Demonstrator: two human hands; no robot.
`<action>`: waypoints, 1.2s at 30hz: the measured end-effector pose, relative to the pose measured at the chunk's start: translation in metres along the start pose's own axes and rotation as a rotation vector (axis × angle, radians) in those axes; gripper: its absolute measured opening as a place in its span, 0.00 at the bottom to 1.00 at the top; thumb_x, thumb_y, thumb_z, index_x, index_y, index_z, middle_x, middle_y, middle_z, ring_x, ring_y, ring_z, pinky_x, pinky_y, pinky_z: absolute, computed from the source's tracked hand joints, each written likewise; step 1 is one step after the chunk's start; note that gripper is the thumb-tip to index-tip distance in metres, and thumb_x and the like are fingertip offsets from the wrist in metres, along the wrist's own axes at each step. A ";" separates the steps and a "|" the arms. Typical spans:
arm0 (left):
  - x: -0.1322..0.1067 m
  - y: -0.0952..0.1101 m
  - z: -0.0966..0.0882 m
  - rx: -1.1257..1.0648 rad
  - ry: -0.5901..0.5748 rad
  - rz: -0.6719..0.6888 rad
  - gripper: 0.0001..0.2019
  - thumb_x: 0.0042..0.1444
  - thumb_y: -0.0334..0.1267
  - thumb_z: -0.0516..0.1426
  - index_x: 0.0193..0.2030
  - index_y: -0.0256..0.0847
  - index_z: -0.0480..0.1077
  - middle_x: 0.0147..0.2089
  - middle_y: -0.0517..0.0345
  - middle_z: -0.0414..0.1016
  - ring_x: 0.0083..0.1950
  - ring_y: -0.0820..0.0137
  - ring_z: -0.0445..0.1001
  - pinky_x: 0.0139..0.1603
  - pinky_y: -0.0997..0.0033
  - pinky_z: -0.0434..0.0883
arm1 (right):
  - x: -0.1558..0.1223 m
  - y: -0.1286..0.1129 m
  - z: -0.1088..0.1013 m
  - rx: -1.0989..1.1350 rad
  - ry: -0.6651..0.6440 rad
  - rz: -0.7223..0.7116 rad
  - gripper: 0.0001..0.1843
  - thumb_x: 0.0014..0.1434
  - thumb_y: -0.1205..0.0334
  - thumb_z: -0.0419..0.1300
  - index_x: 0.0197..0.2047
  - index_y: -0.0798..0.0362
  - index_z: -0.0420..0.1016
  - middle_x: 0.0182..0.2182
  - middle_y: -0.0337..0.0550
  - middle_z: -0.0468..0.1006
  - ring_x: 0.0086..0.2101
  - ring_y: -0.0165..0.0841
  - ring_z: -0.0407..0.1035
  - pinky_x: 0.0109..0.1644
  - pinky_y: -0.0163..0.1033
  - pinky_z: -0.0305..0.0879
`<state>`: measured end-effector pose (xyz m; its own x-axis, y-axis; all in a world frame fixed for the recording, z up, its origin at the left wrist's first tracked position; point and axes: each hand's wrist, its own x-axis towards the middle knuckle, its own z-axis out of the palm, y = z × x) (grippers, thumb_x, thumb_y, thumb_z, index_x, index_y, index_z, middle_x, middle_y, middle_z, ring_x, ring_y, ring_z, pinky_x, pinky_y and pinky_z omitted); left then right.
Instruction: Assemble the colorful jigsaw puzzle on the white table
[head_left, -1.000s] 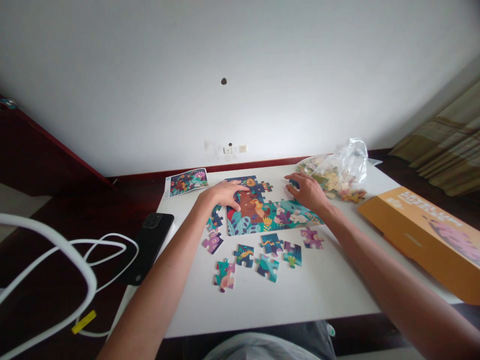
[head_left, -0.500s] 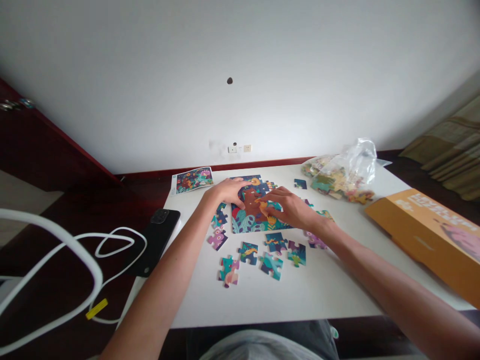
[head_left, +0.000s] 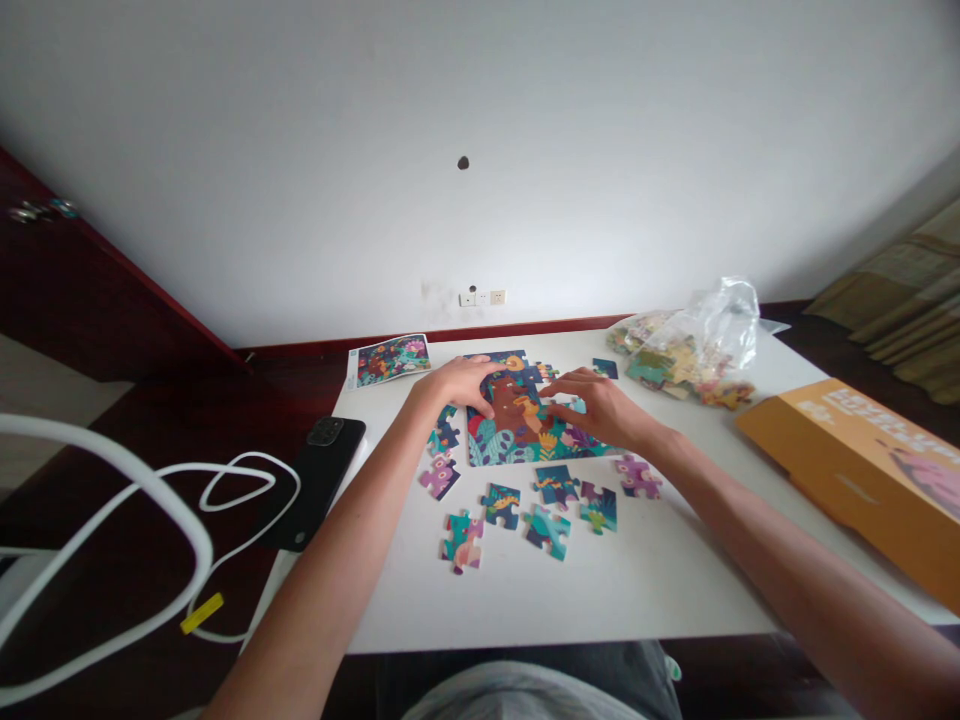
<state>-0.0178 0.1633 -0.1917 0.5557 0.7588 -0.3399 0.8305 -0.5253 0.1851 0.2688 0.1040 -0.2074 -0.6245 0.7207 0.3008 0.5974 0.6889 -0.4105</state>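
A partly assembled jigsaw puzzle with a bear, leaves and flowers lies on the white table. My left hand rests flat on its upper left part. My right hand sits with spread fingers on its right part, touching the pieces and holding nothing I can see. Several loose pieces lie below the puzzle, including a teal-and-pink piece and a purple piece. A dark blue piece lies beyond my right hand. My hands hide part of the puzzle.
A printed picture sheet lies at the far left of the table. A clear plastic bag of puzzle pieces stands at the far right, beside an orange box. A black phone lies at the left edge, near a white cable.
My right hand has moved rightward from the puzzle's middle across its right part. My left hand stays in place. The view has shifted slightly.
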 end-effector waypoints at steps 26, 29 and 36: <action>-0.005 0.008 -0.007 -0.008 -0.021 -0.056 0.50 0.46 0.57 0.70 0.75 0.55 0.57 0.80 0.55 0.51 0.75 0.48 0.57 0.73 0.54 0.60 | -0.017 -0.117 0.035 0.287 -0.430 -0.266 0.23 0.61 0.64 0.66 0.60 0.48 0.75 0.49 0.48 0.79 0.49 0.40 0.72 0.55 0.45 0.69; -0.004 0.005 -0.004 -0.018 -0.009 -0.047 0.50 0.46 0.58 0.70 0.75 0.57 0.57 0.79 0.56 0.52 0.76 0.49 0.56 0.73 0.55 0.59 | -0.014 -0.112 0.031 0.428 -0.462 -0.196 0.23 0.63 0.66 0.64 0.60 0.47 0.75 0.50 0.46 0.78 0.43 0.34 0.74 0.49 0.39 0.71; -0.004 0.007 -0.005 -0.008 -0.009 -0.047 0.48 0.47 0.58 0.69 0.74 0.58 0.59 0.79 0.57 0.54 0.75 0.50 0.59 0.73 0.57 0.61 | 0.014 -0.056 0.001 0.395 -0.202 0.064 0.18 0.65 0.50 0.63 0.53 0.49 0.81 0.34 0.39 0.82 0.30 0.31 0.69 0.33 0.36 0.66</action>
<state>-0.0141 0.1587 -0.1840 0.5161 0.7790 -0.3562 0.8558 -0.4864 0.1763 0.2257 0.0755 -0.1813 -0.7014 0.7047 0.1064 0.4247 0.5332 -0.7316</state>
